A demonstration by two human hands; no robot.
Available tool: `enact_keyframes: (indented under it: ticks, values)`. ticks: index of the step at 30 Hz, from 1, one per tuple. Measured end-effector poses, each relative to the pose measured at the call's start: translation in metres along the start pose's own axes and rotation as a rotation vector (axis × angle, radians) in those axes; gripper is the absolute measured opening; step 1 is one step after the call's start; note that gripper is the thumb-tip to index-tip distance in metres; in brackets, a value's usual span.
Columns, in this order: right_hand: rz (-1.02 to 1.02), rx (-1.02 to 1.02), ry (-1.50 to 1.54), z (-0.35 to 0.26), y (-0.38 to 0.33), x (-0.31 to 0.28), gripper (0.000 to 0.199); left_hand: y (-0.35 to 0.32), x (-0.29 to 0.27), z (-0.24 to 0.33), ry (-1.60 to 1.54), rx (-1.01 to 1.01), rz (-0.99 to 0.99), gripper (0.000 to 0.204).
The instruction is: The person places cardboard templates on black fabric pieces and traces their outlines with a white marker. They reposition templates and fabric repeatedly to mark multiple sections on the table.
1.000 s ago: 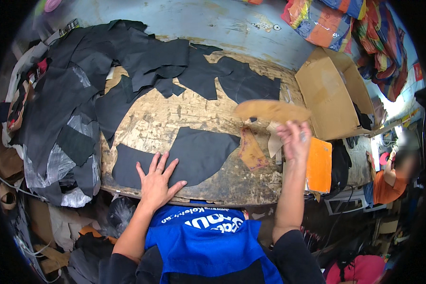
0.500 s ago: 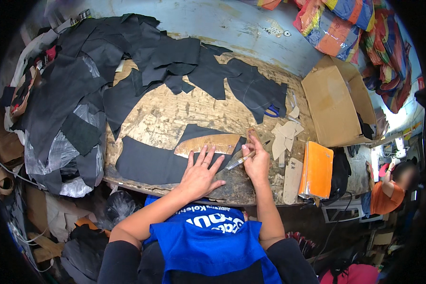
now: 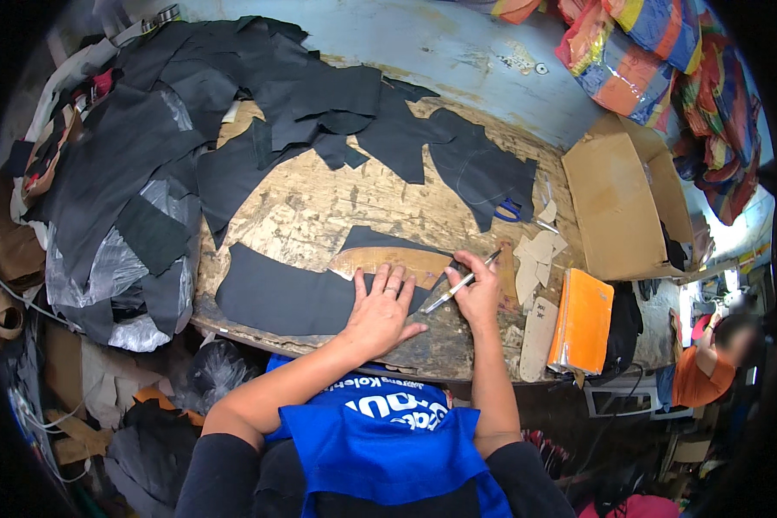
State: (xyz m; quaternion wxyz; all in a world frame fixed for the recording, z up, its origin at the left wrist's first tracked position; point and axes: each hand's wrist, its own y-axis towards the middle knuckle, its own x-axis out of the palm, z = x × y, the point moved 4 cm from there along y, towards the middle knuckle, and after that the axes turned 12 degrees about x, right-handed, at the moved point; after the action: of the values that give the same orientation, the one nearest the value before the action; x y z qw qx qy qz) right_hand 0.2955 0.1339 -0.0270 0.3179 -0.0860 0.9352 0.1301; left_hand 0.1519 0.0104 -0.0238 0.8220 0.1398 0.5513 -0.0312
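Note:
My left hand [image 3: 380,312] lies flat with its fingers spread. Its fingertips press a long, curved brown pattern piece [image 3: 380,258] onto a sheet of black leather-like material [image 3: 272,298]. The sheet lies near the front edge of the worktable. In my right hand [image 3: 477,298] is a slim pen-like tool [image 3: 451,292], pinched between thumb and fingers. It slants, with one end low beside the sheet's right edge and the dark end up by my fingers. Just past those fingers a brown piece [image 3: 508,274] shows, partly hidden.
Black material is heaped along the table's [image 3: 319,194] back and left. Blue-handled scissors [image 3: 508,209], pale pattern pieces [image 3: 537,255] and an orange block-shaped thing [image 3: 582,321] lie to the right. A cardboard box [image 3: 609,203] stands behind them. A person in orange [image 3: 698,375] is farther right.
My right hand has turned and shifted slightly, so the pen-like tool lies across my fingers at another slant. The brown piece beside it shows more. My left hand still presses the pattern.

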Motion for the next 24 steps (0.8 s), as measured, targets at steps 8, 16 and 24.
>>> enact_keyframes:
  ticks: [8, 16, 24]
  values:
    - [0.055, -0.062, 0.077, 0.006, 0.003, 0.001, 0.028, 0.003, 0.001, 0.000, 0.029, 0.010, 0.023, 0.079]
    - [0.061, -0.118, -0.093, -0.013, 0.000, -0.003, 0.041, 0.001, -0.004, 0.002, 0.001, -0.003, 0.050, 0.071]
    - [0.072, -0.019, 0.049, 0.002, 0.003, 0.000, 0.033, 0.001, -0.003, 0.002, 0.021, -0.004, 0.039, 0.072]
